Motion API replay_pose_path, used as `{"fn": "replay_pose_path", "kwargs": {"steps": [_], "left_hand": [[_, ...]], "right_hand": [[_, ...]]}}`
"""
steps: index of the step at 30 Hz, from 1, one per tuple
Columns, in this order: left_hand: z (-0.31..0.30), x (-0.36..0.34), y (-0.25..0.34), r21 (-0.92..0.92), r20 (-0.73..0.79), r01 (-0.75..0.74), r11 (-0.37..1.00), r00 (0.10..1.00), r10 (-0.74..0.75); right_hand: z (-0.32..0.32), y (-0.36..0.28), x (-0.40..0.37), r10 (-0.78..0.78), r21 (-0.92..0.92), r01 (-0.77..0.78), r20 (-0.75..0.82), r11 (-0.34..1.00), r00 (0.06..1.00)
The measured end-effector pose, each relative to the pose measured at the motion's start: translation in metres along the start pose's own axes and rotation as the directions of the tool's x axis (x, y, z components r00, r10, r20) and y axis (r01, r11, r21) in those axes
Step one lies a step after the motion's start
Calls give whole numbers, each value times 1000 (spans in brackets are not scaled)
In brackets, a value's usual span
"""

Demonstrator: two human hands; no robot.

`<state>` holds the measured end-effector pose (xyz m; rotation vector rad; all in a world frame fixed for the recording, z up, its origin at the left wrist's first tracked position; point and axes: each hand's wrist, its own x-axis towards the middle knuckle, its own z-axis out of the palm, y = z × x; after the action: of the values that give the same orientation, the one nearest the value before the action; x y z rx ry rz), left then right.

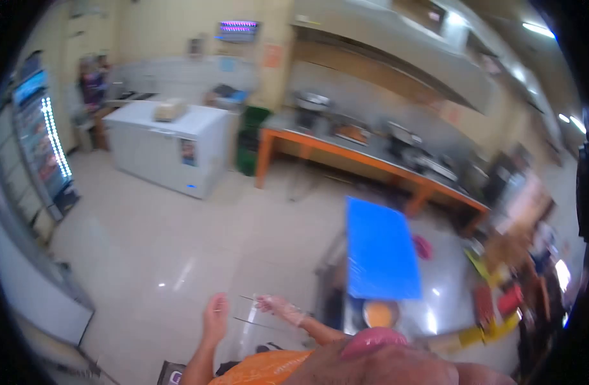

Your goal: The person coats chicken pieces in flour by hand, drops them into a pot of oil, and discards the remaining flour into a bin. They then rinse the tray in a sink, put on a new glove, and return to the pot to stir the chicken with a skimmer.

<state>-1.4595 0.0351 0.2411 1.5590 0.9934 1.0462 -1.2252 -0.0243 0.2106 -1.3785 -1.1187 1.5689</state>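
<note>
Head view: near, low centre, the gloved right hand (pixel 283 308) pinches thin sticks (pixel 249 299) pointing left. The bare left hand (pixel 215 316) stands open beside their tips, seemingly to steady them. A blue board (pixel 379 250) lies to the right.

**Kitchen surroundings**

White chest freezer (pixel 172 144) at back left, tan box (pixel 169 110) on top. Lit drinks fridge (pixel 41 138) along left wall. Orange-framed counter (pixel 346 154) at back, loaded with blurred appliances. Green crates (pixel 251 138) between freezer and counter. Blue board (pixel 379 250) on steel table (pixel 445 282), orange-filled bowl (pixel 380 314) just beside its near edge. Person (pixel 92 83) far back left. Pale glossy floor (pixel 179 237).
</note>
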Motion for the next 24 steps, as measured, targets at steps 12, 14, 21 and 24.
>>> {"fn": "replay_pose_path", "kwargs": {"steps": [12,14,21,24], "left_hand": [[6,296,-10,140,-306,7,990,951,36],[4,376,-20,144,-270,-17,989,961,55],[62,591,-16,47,18,-130,990,991,130],[91,694,-24,89,151,-189,978,973,174]], "right_hand": [[-57,-186,243,-67,381,-326,732,865,678],[-80,-209,291,-56,399,-294,669,869,741],[-195,-275,388,-64,565,-207,422,799,904],[-256,-287,442,-139,641,-112,328,760,934]]}}
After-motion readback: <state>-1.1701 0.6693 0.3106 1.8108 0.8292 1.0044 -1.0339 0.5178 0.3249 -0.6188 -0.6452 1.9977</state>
